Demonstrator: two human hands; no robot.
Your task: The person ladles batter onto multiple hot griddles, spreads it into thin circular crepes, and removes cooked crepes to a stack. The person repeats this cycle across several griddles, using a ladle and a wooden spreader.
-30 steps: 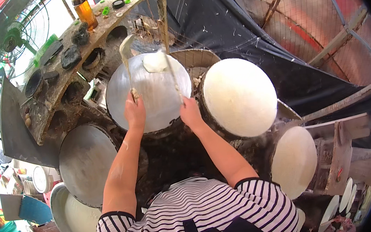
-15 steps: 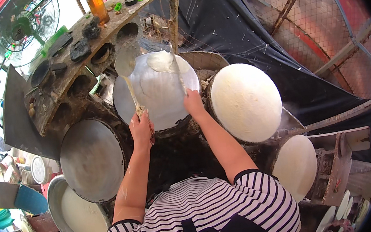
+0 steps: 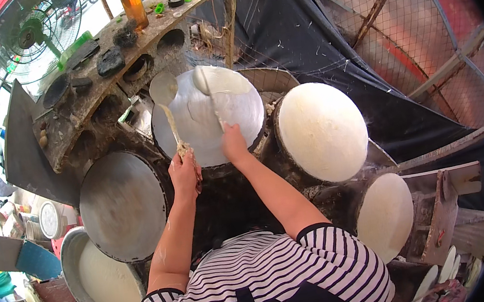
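Note:
My left hand is closed round the batter-smeared handle of a ladle, whose round bowl is over the left rim of a pale metal griddle. My right hand grips a long thin-handled spreader. Its rounded head lies at the far part of the griddle, against a patch of wet white batter. Most of the near griddle surface is bare metal. Whether the spreader's head is flat or hollow I cannot tell.
A griddle covered with a white sheet of batter stands at right, another coated one nearer. At left are a bare griddle and a basin of batter. A grimy ledge holds an amber jar; a fan stands beyond.
My right hand has moved left, bringing the spreader with it across the far part of the griddle. The thick batter there is now spread wider toward the right. My left hand stays nearly in place.

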